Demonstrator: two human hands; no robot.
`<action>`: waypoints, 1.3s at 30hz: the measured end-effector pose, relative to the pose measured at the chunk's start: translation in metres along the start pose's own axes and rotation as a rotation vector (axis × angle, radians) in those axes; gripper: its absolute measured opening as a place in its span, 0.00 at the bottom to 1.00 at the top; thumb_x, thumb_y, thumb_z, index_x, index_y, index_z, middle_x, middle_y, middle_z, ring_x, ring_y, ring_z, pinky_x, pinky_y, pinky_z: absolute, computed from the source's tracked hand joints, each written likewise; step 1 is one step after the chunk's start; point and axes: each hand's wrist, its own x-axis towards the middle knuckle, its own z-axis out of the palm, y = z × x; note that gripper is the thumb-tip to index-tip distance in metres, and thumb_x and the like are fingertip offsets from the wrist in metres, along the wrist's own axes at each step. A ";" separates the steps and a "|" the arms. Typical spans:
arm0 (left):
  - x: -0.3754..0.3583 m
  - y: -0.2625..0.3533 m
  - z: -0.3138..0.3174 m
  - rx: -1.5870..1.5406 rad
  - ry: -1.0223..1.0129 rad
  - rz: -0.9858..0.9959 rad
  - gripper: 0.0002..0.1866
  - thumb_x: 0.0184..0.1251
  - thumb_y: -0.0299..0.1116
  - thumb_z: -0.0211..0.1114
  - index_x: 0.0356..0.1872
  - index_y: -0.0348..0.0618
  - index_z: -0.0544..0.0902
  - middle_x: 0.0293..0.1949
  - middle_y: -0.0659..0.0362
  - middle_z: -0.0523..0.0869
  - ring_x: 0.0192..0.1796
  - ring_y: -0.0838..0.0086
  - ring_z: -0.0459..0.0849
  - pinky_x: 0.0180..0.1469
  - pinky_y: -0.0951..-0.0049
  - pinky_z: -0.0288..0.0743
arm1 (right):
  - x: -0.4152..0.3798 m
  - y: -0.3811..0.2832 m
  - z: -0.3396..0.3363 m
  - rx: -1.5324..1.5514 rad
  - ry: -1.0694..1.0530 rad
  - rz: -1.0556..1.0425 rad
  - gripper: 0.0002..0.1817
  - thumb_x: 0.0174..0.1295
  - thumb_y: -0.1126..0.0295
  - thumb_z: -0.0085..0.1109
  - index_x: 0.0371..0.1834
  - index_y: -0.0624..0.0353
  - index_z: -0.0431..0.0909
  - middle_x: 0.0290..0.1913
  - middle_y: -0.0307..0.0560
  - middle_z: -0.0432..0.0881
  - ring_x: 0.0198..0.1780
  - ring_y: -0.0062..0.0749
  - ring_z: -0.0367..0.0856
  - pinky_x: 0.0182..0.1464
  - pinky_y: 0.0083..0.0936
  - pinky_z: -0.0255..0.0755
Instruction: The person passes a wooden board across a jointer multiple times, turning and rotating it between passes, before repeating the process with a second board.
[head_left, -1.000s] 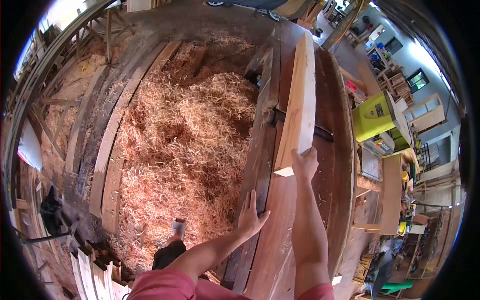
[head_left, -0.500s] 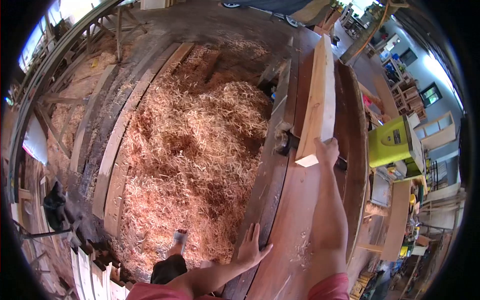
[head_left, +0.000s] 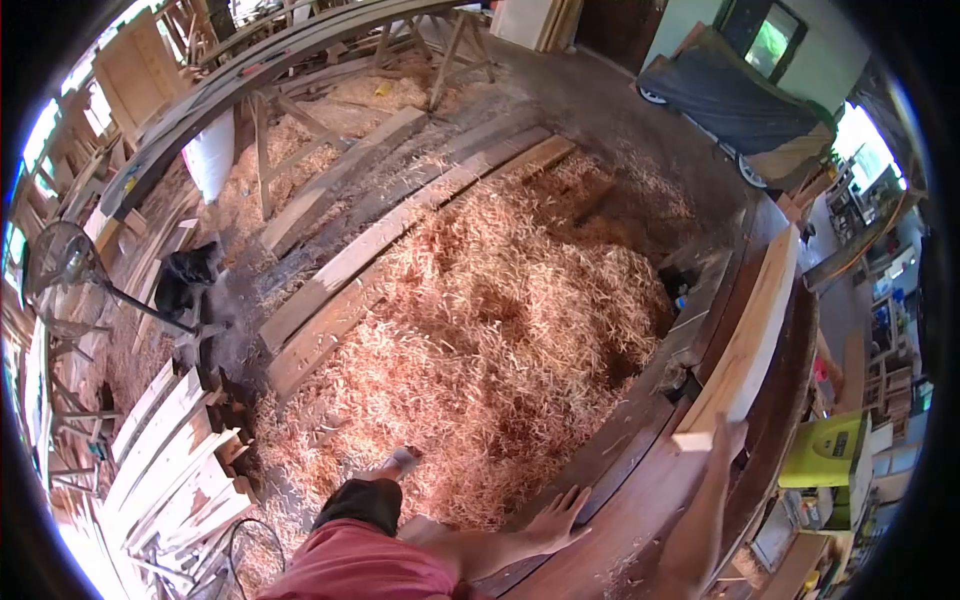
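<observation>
A long pale wooden beam point(head_left: 745, 345) lies along the brown wooden work surface point(head_left: 640, 490) on the right. My right hand point(head_left: 722, 438) is at the beam's near end, against its right side, with its fingers mostly hidden. Flat on the dark edge of the work surface rests my left hand point(head_left: 560, 518), its fingers spread and holding nothing. Left of the surface is a big heap of wood shavings point(head_left: 500, 340), and my foot point(head_left: 403, 460) stands at its near side.
Long planks point(head_left: 385, 240) border the heap on its far left. Cut boards point(head_left: 180, 450) are stacked at the lower left, near a standing fan point(head_left: 65, 255) and a black dog point(head_left: 188, 275). A lime-green machine point(head_left: 822, 450) stands at the right. A covered vehicle point(head_left: 735, 85) is at the back.
The view has swung left, so the beam and heap appear farther right. My left hand stays flat on the edge, and my right hand remains at the beam's near end.
</observation>
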 end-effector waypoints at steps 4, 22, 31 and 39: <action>-0.009 0.004 -0.021 -0.027 -0.059 -0.004 0.42 0.83 0.55 0.50 0.86 0.56 0.39 0.85 0.43 0.49 0.81 0.35 0.58 0.79 0.34 0.58 | -0.162 -0.001 -0.053 0.051 -0.031 0.072 0.40 0.54 0.52 0.73 0.64 0.69 0.72 0.56 0.73 0.83 0.59 0.68 0.83 0.61 0.53 0.77; -0.452 -0.182 0.013 0.290 -0.132 0.271 0.36 0.75 0.59 0.58 0.74 0.44 0.74 0.72 0.40 0.75 0.68 0.45 0.80 0.71 0.55 0.74 | -0.907 0.143 -0.223 0.286 -0.379 0.776 0.39 0.59 0.47 0.67 0.67 0.64 0.72 0.52 0.59 0.86 0.53 0.57 0.86 0.54 0.51 0.81; -0.565 -0.208 0.045 -0.252 -0.926 0.208 0.46 0.72 0.72 0.56 0.77 0.45 0.72 0.54 0.42 0.89 0.57 0.53 0.88 0.60 0.59 0.79 | -1.073 0.200 -0.277 1.101 -0.171 1.050 0.36 0.60 0.49 0.64 0.67 0.62 0.73 0.51 0.57 0.86 0.52 0.55 0.87 0.52 0.51 0.82; -0.716 -0.186 -0.042 -1.065 -0.780 -0.428 0.32 0.81 0.53 0.56 0.77 0.44 0.69 0.56 0.56 0.89 0.55 0.63 0.89 0.56 0.63 0.85 | -1.127 0.053 -0.287 1.677 -0.261 0.841 0.27 0.66 0.45 0.62 0.59 0.52 0.79 0.52 0.45 0.83 0.56 0.46 0.82 0.59 0.53 0.78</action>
